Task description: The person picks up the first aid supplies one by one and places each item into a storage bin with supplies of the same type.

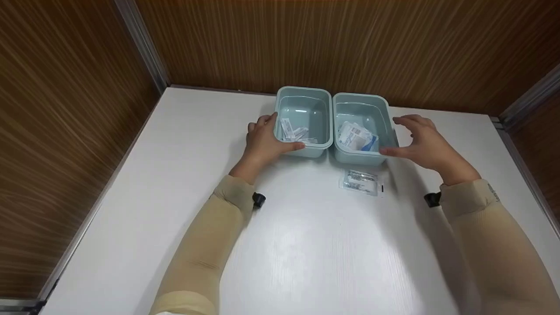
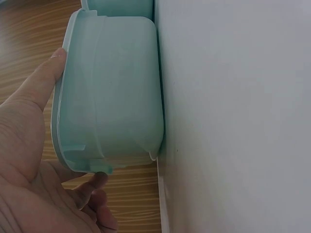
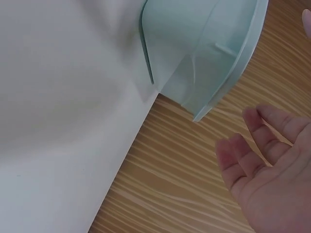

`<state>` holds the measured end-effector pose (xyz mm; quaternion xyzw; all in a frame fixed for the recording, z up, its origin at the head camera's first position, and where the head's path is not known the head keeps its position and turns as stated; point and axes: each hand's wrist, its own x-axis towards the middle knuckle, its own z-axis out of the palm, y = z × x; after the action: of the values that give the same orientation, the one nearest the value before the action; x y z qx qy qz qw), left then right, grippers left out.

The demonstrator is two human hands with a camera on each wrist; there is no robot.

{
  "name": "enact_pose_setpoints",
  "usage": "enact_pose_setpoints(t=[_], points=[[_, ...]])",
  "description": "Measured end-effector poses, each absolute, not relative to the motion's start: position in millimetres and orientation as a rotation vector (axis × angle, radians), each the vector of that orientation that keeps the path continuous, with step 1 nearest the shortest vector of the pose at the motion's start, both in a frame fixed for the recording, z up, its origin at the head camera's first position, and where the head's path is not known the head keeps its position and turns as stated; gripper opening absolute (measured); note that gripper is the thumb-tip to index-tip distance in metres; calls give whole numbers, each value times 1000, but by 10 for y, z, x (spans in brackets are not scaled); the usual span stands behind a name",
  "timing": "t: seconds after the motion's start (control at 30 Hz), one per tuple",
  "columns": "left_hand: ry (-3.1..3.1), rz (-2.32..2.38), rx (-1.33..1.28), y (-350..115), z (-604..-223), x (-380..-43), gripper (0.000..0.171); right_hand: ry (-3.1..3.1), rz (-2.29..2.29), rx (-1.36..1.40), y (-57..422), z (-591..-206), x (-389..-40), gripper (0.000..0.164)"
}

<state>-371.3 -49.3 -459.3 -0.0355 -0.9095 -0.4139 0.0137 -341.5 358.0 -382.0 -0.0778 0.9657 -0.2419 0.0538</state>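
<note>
Two pale green plastic bins stand side by side at the back of the table. My left hand (image 1: 264, 141) grips the left bin (image 1: 305, 91) by its near left corner. The thumb lies along the front rim and the fingers bend against the left side, also seen in the left wrist view on the bin wall (image 2: 121, 87). Beside the right bin (image 1: 359, 158), my right hand (image 1: 426, 142) is spread with its thumb close to the front right corner. The right wrist view shows its loosely bent fingers (image 3: 250, 158) apart from the bin.
Small slim white packets (image 1: 287, 128) lie in the left bin. White-and-blue printed packets (image 1: 356, 136) lie in the right one. A clear printed packet (image 1: 361, 182) rests on the white table (image 1: 302, 245) in front. A wood-grain panel (image 1: 306, 43) rises behind the bins.
</note>
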Motion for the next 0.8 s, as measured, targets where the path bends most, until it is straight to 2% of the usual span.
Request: enact_pose_setpoints(t=[0.13, 0.37, 0.8], points=[[-2828, -1298, -107, -491, -4594, -3711, 126, 2936, -733, -255, 3551, -3836, -3319, 114], [-2821, -1313, -104, -482, -4591, -3717, 125, 2942, -842, -295, 3488, -3855, -3098, 98], [-2820, -1296, -118, -482, -4600, -3753, 127, 2987, -904, -445, 3486, -4015, -2728, 83]])
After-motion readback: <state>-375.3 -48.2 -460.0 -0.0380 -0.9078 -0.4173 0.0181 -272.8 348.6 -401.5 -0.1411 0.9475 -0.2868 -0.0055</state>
